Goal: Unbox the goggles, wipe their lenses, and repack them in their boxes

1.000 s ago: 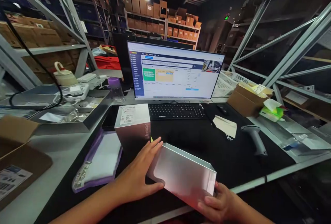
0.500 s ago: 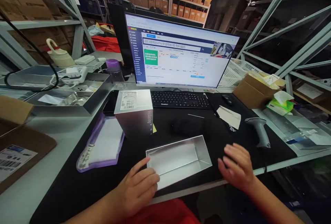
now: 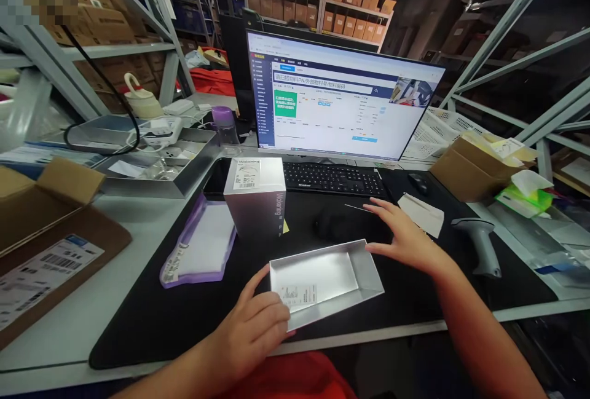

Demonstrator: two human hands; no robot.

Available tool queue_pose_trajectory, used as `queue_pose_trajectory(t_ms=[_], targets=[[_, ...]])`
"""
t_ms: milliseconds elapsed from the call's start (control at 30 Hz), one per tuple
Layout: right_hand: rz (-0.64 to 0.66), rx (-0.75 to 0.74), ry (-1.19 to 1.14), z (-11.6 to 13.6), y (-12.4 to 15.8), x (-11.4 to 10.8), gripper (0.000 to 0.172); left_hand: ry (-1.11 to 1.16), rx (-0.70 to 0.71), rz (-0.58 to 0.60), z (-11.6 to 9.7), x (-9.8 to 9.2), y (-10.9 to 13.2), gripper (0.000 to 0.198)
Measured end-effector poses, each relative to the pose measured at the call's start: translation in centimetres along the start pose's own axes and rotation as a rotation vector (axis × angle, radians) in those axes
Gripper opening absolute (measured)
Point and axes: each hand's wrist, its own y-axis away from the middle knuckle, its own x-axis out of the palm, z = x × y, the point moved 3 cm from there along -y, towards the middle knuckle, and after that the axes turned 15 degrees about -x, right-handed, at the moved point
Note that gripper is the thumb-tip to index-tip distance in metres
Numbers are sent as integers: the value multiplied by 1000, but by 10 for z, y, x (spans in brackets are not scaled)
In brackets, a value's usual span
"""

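Observation:
An open, silver-white rectangular box (image 3: 329, 276) lies hollow side up on the black mat, with a printed label at the left of its inside. My left hand (image 3: 258, 319) is closed around the box's left end, thumb on the far edge and fingers at the near side. My right hand (image 3: 401, 233) is open over the mat, fingers spread away from the box and thumb at its far right corner; whether it touches I cannot tell. Behind stands a closed silver carton (image 3: 255, 202) with a barcode label on top.
A purple-edged white pad (image 3: 203, 242) lies left of the carton. Behind are a keyboard (image 3: 334, 179), a mouse (image 3: 418, 183) and a lit monitor (image 3: 332, 104). To the right lie a folded paper (image 3: 421, 213) and a barcode scanner (image 3: 482, 245). An open cardboard box (image 3: 59, 227) stands left.
My right hand has moved left and forward to the box's far right corner, its fingers spreading. My left hand stays at the left end. A label inside the box has come into sight.

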Motion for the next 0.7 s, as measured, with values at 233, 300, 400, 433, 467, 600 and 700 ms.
queue_pose_trajectory(t_ms=[233,300,400,433,467,600,700], targets=[[162,97,-162,-53,-8,26,103,36,-145,77,1,3,-4,14],[144,112,-113,-53,-5,31,95,25,-199,110,4,4,-11,14],[40,185,-66,-60,5,29,80,0,-246,132,6,8,-27,15],[1,218,-39,-64,10,27,77,-5,-257,135,7,11,-34,15],[-43,252,0,-69,14,23,76,-8,-263,137,8,16,-40,15],[-282,360,268,-82,26,5,75,8,-306,128,16,40,-70,19],[-376,364,454,-84,32,-5,70,41,-326,128,23,53,-89,22]])
